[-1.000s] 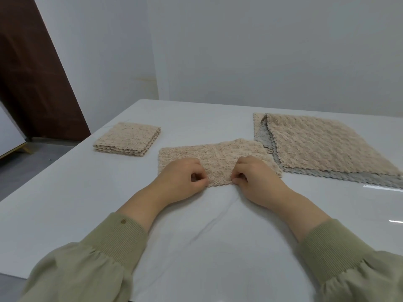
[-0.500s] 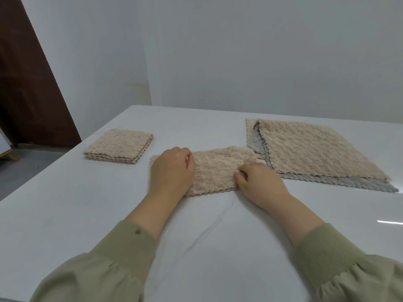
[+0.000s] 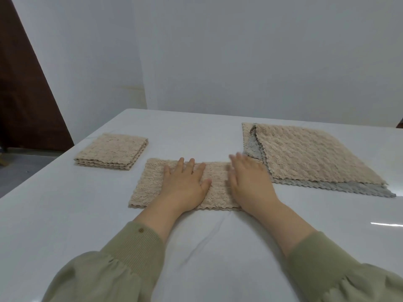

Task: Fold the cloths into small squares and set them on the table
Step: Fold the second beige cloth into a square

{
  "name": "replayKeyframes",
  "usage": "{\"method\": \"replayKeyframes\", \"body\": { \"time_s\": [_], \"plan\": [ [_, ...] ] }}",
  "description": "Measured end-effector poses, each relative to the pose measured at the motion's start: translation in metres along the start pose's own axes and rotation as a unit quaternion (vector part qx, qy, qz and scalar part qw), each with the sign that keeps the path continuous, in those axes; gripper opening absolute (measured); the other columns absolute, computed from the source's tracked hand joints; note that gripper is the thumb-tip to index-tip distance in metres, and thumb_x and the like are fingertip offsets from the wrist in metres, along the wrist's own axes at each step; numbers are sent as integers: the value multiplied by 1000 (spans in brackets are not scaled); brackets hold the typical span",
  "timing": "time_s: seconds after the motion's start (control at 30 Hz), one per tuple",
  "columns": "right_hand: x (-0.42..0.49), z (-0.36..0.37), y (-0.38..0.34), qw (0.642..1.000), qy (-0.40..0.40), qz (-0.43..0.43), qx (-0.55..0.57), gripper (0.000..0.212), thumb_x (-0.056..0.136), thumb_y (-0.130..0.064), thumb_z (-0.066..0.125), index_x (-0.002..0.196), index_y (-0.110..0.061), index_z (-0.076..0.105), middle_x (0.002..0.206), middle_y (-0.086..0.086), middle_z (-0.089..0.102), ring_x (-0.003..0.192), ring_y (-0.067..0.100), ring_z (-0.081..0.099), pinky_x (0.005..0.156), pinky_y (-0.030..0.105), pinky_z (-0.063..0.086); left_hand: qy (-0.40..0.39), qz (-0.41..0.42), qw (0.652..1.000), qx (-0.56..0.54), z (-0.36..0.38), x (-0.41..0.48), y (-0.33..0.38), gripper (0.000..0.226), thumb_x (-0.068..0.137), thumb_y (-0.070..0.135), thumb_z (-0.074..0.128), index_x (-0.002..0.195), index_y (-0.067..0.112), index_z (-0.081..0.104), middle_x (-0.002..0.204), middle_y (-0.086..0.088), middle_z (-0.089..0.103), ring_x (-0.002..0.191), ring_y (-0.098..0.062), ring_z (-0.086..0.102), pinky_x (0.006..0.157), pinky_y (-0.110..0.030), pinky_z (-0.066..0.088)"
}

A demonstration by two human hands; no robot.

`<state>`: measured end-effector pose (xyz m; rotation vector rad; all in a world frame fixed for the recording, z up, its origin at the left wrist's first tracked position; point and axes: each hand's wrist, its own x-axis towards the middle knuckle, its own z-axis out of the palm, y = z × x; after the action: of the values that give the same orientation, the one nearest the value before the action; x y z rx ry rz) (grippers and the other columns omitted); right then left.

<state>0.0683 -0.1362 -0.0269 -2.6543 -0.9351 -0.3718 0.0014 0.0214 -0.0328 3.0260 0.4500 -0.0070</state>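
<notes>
Both hands are down flat on the beige textured cloth folded into a long strip (image 3: pixel 152 184), which lies across the middle of the white marble-look table (image 3: pixel 65 214). The left hand (image 3: pixel 185 186) is palm-down with fingers spread wide over the strip's centre, gripping nothing, just pressing. The right hand (image 3: pixel 248 182) lies at three o'clock from it, also open and flat on the strip's right end, its fingertips blurred, nothing pinched that I can see. Olive-green ribbed sleeves (image 3: pixel 135 243) cover both forearms.

Up at ten o'clock from the hands, well apart from the strip, sits the small square stack of folded beige cloths (image 3: pixel 112 151), edges neatly layered. Out at two o'clock lies the pile of large unfolded cloths (image 3: pixel 311 155), a beige one on top with a grey cloth (image 3: pixel 349 188) showing beneath along its near edge; the pile's near corner is just beside the right hand. A dark brown door (image 3: pixel 24 94) stands at far left.
</notes>
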Motion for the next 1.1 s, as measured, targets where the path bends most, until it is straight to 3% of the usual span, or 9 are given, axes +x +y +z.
{"method": "replayKeyframes", "body": {
  "time_s": [0.07,0.13,0.3,0.37,0.53,0.7,0.9,1.0,1.1],
  "plan": [
    [-1,6,2,990,-135,36,-34,54,100,-38,16,150,-18,17,159,1,13,146,22,8,115,51,5,-6,-7,1000,-4,-1,-1,-1,58,97,55,12,150,35,0,160,3,-5,146,-23,-10,114,-57,-5],
    [0,4,10,982,-168,76,-40,56,100,-39,14,151,-18,10,160,-2,3,146,18,1,114,54,-2,-11,-22,1000,-5,-2,-1,-2,58,96,56,11,149,37,-2,159,5,-6,146,-23,-11,113,-59,-7],
    [5,4,-3,988,-72,115,-69,51,98,-26,21,146,-10,25,156,6,21,145,19,12,113,57,1,-11,-32,999,3,-1,-4,2,57,96,55,9,149,36,-3,159,4,-7,146,-25,-12,112,-61,-8],
    [9,7,-19,994,-39,95,-42,51,98,-24,24,148,-13,23,157,8,18,146,21,10,114,55,3,-9,-33,999,-4,-1,-4,3,55,98,51,8,150,36,-2,160,3,-6,146,-25,-11,112,-61,-7],
    [12,20,-29,990,-131,51,-18,52,100,-32,16,150,-18,16,159,2,10,146,20,7,115,52,4,-9,-39,999,-37,-3,-3,-4,52,99,48,10,150,36,3,160,6,-3,146,-22,-7,113,-58,-4],
    [11,17,-25,988,-142,60,-23,55,99,-37,14,151,-21,11,160,0,6,147,20,4,115,51,2,-39,-134,989,-50,-7,-7,-36,60,96,58,9,150,34,-2,159,8,-10,146,-19,-12,113,-56,-6],
    [14,11,0,979,-158,127,-30,57,99,-40,14,152,-19,10,160,-1,2,147,16,1,114,53,0,-39,-170,983,-54,-9,-12,-44,67,94,62,12,151,27,2,159,6,-9,145,-23,-13,112,-59,-5],
    [14,10,8,984,-130,125,-15,51,99,-33,19,145,-15,30,158,2,15,146,20,9,114,55,4,48,-129,990,-31,-15,-12,-40,58,98,53,21,148,23,26,159,2,8,146,-22,-6,112,-60,-1],
    [16,11,7,992,-38,121,8,41,96,-25,24,111,-9,59,140,10,47,136,26,32,112,56,17,145,0,984,-101,-20,-12,-28,50,100,44,27,146,26,30,158,3,16,146,-16,-2,117,-50,2]
  ]
}}
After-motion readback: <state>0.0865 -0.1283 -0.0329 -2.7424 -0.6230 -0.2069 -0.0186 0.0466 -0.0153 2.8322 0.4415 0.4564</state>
